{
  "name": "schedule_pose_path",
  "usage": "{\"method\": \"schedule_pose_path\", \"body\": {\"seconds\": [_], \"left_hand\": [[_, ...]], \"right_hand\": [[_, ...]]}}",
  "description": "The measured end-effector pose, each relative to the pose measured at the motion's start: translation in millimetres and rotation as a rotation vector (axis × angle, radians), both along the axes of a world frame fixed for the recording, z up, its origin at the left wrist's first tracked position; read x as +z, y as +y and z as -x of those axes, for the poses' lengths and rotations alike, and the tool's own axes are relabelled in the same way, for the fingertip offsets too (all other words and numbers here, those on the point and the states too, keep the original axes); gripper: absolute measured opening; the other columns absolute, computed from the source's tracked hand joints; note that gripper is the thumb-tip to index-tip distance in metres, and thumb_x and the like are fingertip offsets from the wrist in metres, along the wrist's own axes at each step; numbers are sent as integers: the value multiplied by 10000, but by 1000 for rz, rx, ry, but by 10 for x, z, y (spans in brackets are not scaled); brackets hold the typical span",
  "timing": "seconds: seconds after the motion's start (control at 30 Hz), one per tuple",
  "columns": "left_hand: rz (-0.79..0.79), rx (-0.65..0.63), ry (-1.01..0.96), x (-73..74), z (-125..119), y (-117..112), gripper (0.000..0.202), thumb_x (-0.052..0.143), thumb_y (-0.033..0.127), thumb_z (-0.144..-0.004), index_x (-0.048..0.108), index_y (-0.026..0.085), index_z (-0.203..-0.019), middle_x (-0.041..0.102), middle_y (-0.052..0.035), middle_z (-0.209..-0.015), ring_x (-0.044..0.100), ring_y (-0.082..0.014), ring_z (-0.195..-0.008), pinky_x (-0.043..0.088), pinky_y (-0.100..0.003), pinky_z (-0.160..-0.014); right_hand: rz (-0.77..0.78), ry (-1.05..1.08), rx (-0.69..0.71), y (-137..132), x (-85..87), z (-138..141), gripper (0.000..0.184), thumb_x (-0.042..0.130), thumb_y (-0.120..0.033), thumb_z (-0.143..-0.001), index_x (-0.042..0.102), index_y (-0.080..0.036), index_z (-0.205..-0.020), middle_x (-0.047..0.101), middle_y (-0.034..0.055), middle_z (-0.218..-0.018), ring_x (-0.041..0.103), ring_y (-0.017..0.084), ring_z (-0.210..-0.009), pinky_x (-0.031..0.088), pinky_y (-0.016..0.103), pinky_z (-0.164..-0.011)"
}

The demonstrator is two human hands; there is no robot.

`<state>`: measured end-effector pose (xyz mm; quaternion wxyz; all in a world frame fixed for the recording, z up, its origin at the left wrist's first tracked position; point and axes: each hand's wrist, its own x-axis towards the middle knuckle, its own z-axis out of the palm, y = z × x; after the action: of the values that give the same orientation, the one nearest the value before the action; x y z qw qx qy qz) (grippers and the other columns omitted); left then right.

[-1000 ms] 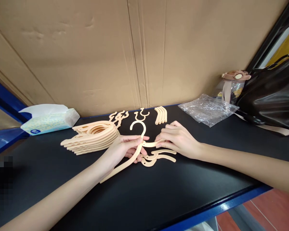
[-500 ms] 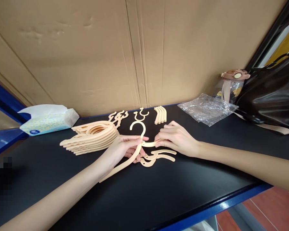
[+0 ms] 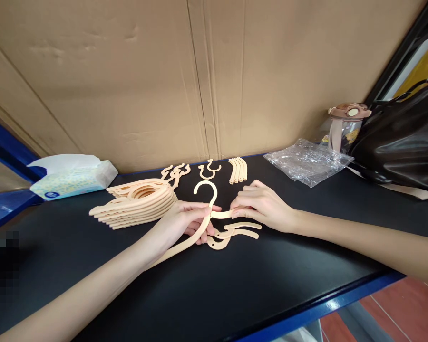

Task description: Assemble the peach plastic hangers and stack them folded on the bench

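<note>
A cream plastic clothes hanger [image 3: 189, 243] is pinched near the base of its hook by my left hand [image 3: 192, 218], its long arm slanting down toward me. My right hand [image 3: 262, 206] grips a short curved hanger arm [image 3: 221, 214], whose inner end meets the hanger just below the hook. Under the hands, loose hanger pieces [image 3: 242, 232], curved arms and a rounded part, lie on the black table [image 3: 207, 294]. Left of my left hand is a stack of cream hangers [image 3: 139, 206]. My fingers partly hide the joint.
Behind the hands lie loose hooks [image 3: 209, 173], more hook pieces [image 3: 176, 173] and a row of curved arms [image 3: 238, 170]. A tissue pack [image 3: 74, 178] sits left. At the right are a clear plastic bag [image 3: 306, 161], a bottle [image 3: 345, 126] and a black bag [image 3: 399, 137]. Cardboard stands behind.
The short arm now sits closer in line with the hanger at the joint below the hook. Both hands keep their grips, with hardly any shift.
</note>
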<state>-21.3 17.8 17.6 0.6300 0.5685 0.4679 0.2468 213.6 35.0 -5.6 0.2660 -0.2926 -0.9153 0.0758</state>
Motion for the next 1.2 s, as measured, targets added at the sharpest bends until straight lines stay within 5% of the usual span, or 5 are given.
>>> {"method": "schedule_pose_path", "body": {"seconds": [0.2, 0.3, 0.5, 0.93, 1.2], "left_hand": [[-81, -43, 95, 15, -41, -33, 349, 546, 470, -838, 599, 143, -728, 619, -17, -624, 557, -133, -504, 426, -237, -494], [-316, -38, 323, 42, -77, -109, 440, 435, 499, -888, 511, 172, -604, 567, 11, -548, 498, -116, -456, 368, -232, -493], [-585, 27, 679, 102, -108, -241, 391, 384, 452, -918, 482, 204, -633, 613, 30, -596, 558, -155, -550, 325, -245, -544], [-779, -70, 845, 6, -109, -234, 348, 283, 394, -960, 442, 220, -704, 575, 19, -620, 527, -164, -555, 261, -251, -540], [-861, -114, 910, 17, -150, -298, 342, 365, 471, -945, 486, 219, -747, 623, 8, -635, 535, -158, -514, 212, -241, -511]], "right_hand": [[-22, 5, 21, 19, -1, -7, 306, 421, -394, -974, 630, -198, -866, 645, -27, -748, 516, 107, -681, 284, 288, -753], [-21, 13, 34, 35, 1, -7, 267, 466, -387, -958, 618, -189, -861, 647, -26, -747, 518, 106, -677, 296, 284, -772], [-111, 13, 11, 32, 12, 3, 267, 537, -422, -915, 597, -182, -813, 609, -37, -672, 486, 106, -637, 316, 287, -776], [-329, 37, -87, -34, 39, -14, 176, 586, -386, -881, 635, -218, -902, 621, 54, -1100, 507, 210, -1040, 354, 382, -908], [-323, 25, -91, -29, 45, -14, 188, 591, -395, -876, 657, -226, -922, 604, 56, -1041, 516, 201, -988, 373, 365, -855]]}}
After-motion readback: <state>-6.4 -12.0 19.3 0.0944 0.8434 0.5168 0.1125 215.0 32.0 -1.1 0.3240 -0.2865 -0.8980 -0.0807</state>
